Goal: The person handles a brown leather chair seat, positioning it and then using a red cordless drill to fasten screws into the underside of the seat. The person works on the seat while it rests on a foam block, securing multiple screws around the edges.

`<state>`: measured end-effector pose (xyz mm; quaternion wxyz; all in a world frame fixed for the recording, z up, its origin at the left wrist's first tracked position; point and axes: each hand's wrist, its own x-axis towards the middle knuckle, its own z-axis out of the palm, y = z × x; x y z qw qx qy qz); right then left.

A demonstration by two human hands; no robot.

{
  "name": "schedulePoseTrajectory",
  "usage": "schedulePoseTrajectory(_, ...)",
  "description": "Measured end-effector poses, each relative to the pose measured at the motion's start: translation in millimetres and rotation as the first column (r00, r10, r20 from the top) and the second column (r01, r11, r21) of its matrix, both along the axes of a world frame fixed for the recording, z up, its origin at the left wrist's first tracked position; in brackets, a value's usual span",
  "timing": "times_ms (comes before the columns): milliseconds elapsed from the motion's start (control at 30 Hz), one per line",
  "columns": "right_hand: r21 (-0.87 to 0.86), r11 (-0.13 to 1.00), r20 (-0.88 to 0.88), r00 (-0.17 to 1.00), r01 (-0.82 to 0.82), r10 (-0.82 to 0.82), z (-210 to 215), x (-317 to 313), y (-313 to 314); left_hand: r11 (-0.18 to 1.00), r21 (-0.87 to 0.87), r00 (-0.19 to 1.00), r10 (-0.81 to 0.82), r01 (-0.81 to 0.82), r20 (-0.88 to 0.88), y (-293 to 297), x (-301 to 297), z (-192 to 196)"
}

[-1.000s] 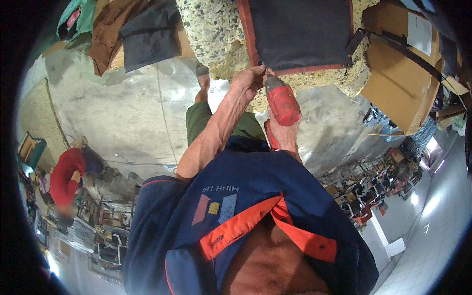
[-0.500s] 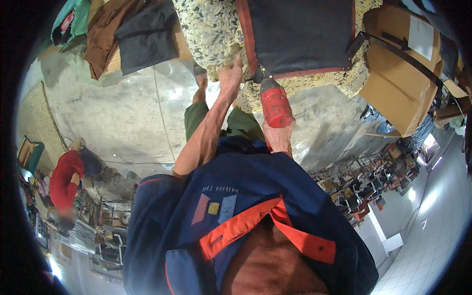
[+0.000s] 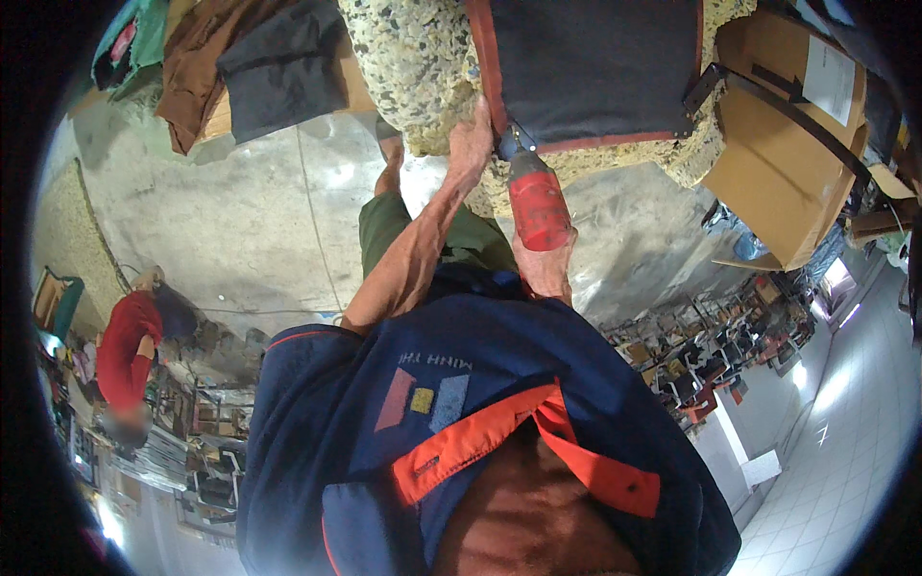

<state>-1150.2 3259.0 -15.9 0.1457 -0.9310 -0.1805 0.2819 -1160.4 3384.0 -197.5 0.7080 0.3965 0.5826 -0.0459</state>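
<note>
A dark panel (image 3: 600, 72) with red-brown edges lies on a speckled foam block (image 3: 403, 72) at the top of the view. My left hand (image 3: 470, 144) is at the panel's near left corner, closed on its red-brown edge; some fingertips are hidden. In my right hand (image 3: 545, 267) is a red and grey power drill (image 3: 539, 206). Its nose points at a small dark bracket (image 3: 507, 146) on that corner, and the tip meets it or comes very close. A curved black metal bar (image 3: 792, 115) reaches right from the panel's far right side.
An open cardboard box (image 3: 778, 173) stands right of the foam. Brown cloth (image 3: 197, 82) and dark fabric (image 3: 279, 77) lie at the upper left. A person in red (image 3: 130, 350) bends over at the far left. Many chair parts (image 3: 711, 346) fill the right background.
My left hand has shifted slightly right and up, onto the panel's edge. The drill stays at the corner bracket. The panel and foam appear slightly farther right as the view shifts.
</note>
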Motion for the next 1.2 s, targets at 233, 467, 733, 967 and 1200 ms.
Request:
schedulePoseTrajectory(233,-0.020,1.000,-0.019,1.000,-0.006,0.006,0.3,3.9,9.2,1.000,-0.009,1.000,-0.019,0.019,-0.022,2.0,-1.2,5.4)
schedulePoseTrajectory(467,-0.139,0.990,-0.046,0.999,0.013,-0.020,8.9,15.0,22.2,1.000,0.015,1.000,0.015,-0.015,-0.013,-1.7,-0.1,5.6)
schedulePoseTrajectory(733,-0.033,0.992,-0.048,0.991,0.125,-0.126,4.3,23.4,23.6,0.999,-0.020,0.999,-0.029,0.028,-0.033,-0.1,-1.4,6.5)
schedulePoseTrajectory(967,0.037,0.991,-0.028,0.991,0.130,-0.129,1.1,26.2,16.5,0.999,0.053,0.997,0.004,0.000,-0.078,-8.9,2.1,-0.2)
schedulePoseTrajectory(1200,-0.200,0.980,-0.094,0.995,0.017,-0.036,-3.8,38.0,13.8,0.999,0.033,0.997,-0.018,0.020,-0.072,-5.7,0.3,0.4)
